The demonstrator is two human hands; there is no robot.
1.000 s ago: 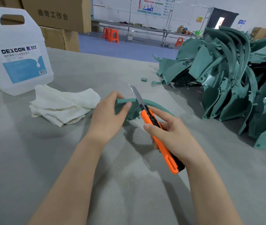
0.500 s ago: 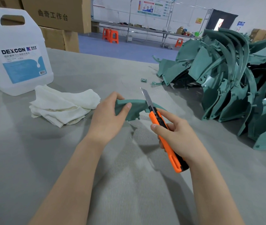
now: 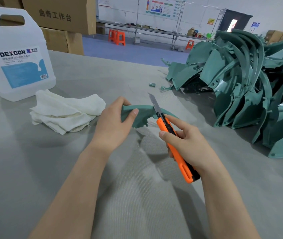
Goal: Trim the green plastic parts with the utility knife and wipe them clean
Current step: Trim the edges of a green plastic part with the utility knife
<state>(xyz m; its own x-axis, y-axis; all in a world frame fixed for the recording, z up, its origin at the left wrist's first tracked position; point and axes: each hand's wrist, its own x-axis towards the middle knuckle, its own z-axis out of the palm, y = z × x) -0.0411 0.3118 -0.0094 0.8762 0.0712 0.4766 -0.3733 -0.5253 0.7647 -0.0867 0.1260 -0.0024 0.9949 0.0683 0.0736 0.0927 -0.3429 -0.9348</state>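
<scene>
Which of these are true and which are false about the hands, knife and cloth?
1. The right hand holds the orange utility knife. True.
2. The left hand holds the white cloth. False: it grips a green part; the cloth lies on the table.
3. The knife's blade is out. True.
4. The white jug lies on its side. False: it stands upright.

Single head-worn view, angled forward and down, close over the grey table [image 3: 33,169].
</scene>
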